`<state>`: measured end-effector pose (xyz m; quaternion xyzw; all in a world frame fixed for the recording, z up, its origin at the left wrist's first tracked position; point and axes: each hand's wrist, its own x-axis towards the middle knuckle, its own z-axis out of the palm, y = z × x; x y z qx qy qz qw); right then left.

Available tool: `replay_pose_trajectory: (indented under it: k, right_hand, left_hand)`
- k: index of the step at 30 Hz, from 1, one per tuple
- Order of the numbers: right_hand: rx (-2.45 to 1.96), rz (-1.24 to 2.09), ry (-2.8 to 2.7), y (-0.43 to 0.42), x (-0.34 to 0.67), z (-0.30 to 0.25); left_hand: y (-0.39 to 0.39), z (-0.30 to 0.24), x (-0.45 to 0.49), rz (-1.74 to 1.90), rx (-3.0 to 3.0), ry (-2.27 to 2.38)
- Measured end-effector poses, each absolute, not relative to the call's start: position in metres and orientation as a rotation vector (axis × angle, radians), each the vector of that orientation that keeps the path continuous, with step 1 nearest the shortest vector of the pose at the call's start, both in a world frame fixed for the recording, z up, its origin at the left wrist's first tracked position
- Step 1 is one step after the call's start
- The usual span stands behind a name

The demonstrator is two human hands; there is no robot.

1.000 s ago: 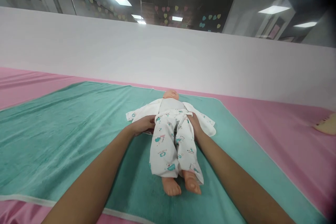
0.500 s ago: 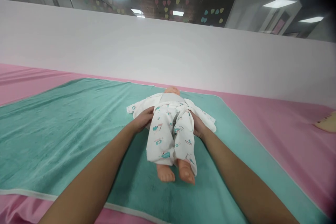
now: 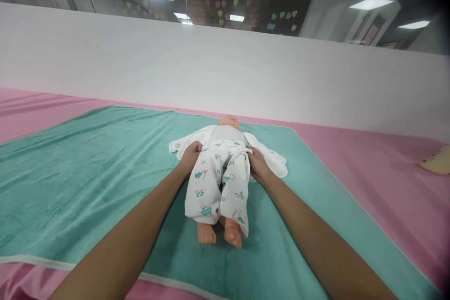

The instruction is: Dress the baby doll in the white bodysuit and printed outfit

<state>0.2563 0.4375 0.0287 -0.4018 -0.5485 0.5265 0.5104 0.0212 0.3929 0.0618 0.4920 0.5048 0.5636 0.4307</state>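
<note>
A baby doll [image 3: 229,122] lies on its back on a green blanket [image 3: 116,168], feet toward me. It wears white printed pants [image 3: 206,183], and a white jacket [image 3: 269,152] is spread open beneath its torso. My left hand [image 3: 191,155] is closed on the pants' waistband at the doll's hip on the left. At the opposite hip, my right hand [image 3: 257,161] pinches the waistband's other side. Both bare feet stick out of the pant legs. Some fingertips are hidden by the cloth.
Pink cloth [image 3: 383,173] surrounds the green blanket. A white wall panel [image 3: 225,70] stands behind the doll's head, with dark glass above it carrying heart stickers. At the far right edge lies a beige object [image 3: 436,161], partly cut off.
The doll's legs and feet have swung to the left. My hands have shifted from the sides of the hips to the waistband, where the fingers now grip the cloth.
</note>
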Motion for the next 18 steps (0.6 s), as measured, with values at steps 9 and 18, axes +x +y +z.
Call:
replay_pose_trajectory:
  k: [9, 18]
  right_hand:
    - [-0.877, 1.358, -1.248, 0.438, 0.263, 0.034]
    - [-0.800, 1.509, -1.332, 0.436, 0.275, 0.044]
  left_hand:
    - [0.400, 0.055, 0.024, 1.423, 1.116, 1.011]
    - [0.392, 0.066, 0.012, 1.295, 1.097, 0.847]
